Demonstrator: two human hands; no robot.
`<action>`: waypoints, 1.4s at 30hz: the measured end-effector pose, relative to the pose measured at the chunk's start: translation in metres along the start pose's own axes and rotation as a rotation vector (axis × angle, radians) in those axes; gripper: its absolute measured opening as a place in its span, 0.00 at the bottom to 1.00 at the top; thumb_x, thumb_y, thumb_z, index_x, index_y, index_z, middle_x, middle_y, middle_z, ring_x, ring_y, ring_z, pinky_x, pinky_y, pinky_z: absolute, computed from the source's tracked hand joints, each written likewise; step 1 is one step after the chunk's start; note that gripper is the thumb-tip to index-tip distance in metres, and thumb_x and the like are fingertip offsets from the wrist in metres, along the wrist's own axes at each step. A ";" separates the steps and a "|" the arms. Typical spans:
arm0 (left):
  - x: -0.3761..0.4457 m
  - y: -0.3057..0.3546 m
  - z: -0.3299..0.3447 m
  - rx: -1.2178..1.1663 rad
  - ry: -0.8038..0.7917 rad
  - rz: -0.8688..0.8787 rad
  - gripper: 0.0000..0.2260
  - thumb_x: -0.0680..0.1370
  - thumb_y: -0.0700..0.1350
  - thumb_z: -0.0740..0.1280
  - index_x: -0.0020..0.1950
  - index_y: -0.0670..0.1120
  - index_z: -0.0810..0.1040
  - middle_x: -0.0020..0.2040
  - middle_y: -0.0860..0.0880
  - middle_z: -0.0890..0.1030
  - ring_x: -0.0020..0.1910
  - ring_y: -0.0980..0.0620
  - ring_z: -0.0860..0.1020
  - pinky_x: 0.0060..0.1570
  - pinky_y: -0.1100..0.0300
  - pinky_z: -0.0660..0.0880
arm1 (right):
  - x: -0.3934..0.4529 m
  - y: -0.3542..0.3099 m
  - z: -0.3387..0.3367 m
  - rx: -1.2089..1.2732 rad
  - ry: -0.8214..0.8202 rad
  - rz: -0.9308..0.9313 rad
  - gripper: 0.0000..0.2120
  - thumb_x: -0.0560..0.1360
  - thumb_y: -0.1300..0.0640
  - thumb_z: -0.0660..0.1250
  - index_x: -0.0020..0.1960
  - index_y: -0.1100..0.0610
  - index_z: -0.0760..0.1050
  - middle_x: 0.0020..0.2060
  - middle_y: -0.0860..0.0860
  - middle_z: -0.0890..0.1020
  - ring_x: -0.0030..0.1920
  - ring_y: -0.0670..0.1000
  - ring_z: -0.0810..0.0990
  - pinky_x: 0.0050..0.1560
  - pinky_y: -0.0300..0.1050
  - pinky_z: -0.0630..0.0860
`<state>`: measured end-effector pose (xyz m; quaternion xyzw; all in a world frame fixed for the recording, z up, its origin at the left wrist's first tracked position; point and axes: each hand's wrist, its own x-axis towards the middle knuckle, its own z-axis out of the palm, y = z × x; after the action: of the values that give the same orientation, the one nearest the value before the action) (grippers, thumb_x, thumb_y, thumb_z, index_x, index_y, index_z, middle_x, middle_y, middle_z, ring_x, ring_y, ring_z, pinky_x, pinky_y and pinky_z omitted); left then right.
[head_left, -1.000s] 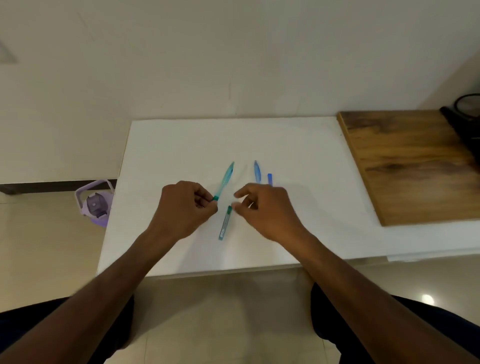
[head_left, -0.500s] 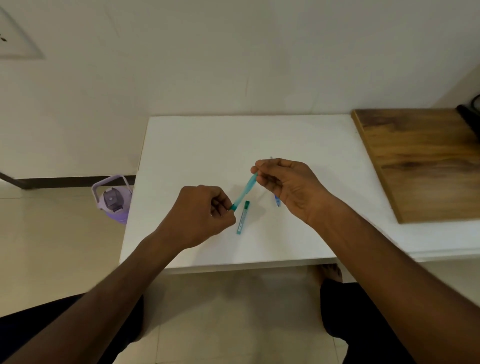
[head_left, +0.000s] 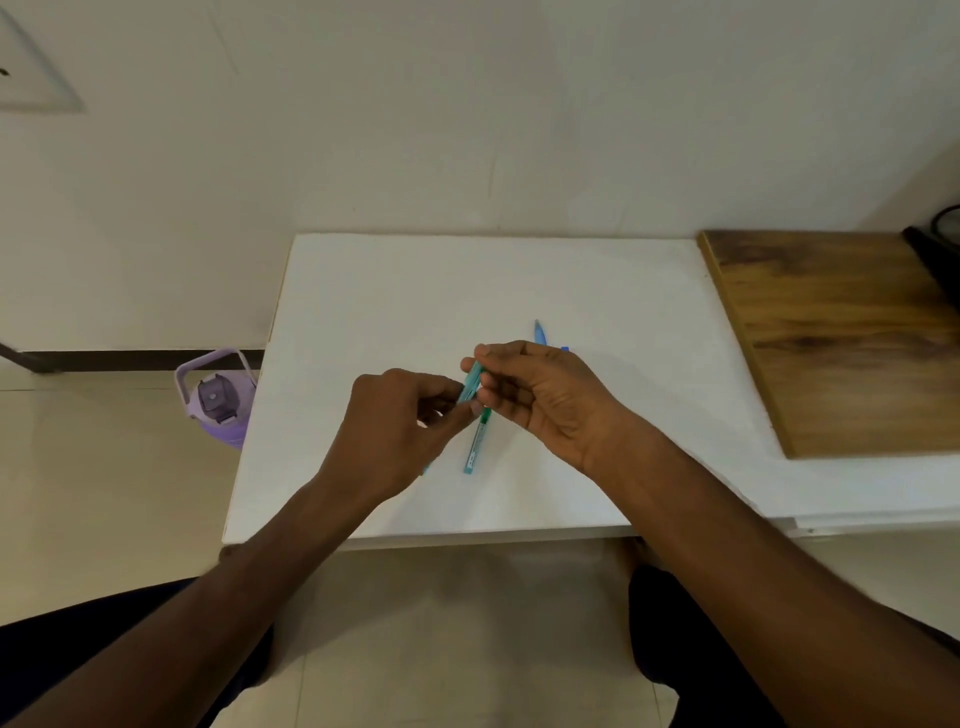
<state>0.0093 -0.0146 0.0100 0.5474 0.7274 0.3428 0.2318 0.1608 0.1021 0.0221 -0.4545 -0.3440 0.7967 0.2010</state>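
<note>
Two hands share one teal pen above the white bench.
The left hand and right hand both pinch the teal pen, lifted over the bench. A teal tube lies just below it, and a blue pen lies behind the right hand.

The teal pen and the slim tube at its six o'clock look like translucent, glossy plastic. The desk is smooth, matt white. At its three o'clock lies a grained, satin wooden board. At nine o'clock a purple plastic bottle stands on glossy floor tiles.
</note>
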 end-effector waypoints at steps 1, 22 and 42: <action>0.000 -0.001 0.000 -0.023 0.005 -0.021 0.12 0.79 0.57 0.72 0.55 0.52 0.89 0.43 0.60 0.88 0.38 0.61 0.85 0.42 0.69 0.80 | 0.000 0.000 -0.001 -0.018 0.026 -0.019 0.11 0.76 0.62 0.77 0.55 0.66 0.85 0.54 0.63 0.87 0.42 0.49 0.86 0.48 0.43 0.86; 0.001 -0.004 0.000 -0.048 0.075 -0.078 0.09 0.81 0.52 0.73 0.59 0.52 0.86 0.46 0.58 0.86 0.42 0.61 0.85 0.49 0.65 0.82 | 0.011 0.028 -0.030 -1.545 0.330 -0.298 0.10 0.75 0.46 0.77 0.46 0.52 0.82 0.39 0.48 0.81 0.35 0.46 0.76 0.41 0.38 0.75; 0.001 -0.008 0.006 -0.133 -0.014 -0.094 0.11 0.81 0.51 0.73 0.61 0.53 0.87 0.49 0.62 0.84 0.48 0.62 0.83 0.47 0.78 0.75 | -0.002 -0.016 -0.021 -0.641 0.052 -0.284 0.03 0.76 0.61 0.76 0.47 0.56 0.88 0.41 0.53 0.89 0.38 0.48 0.85 0.43 0.42 0.83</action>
<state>0.0082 -0.0132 0.0000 0.4983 0.7263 0.3752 0.2889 0.1800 0.1195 0.0271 -0.4624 -0.6311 0.6004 0.1656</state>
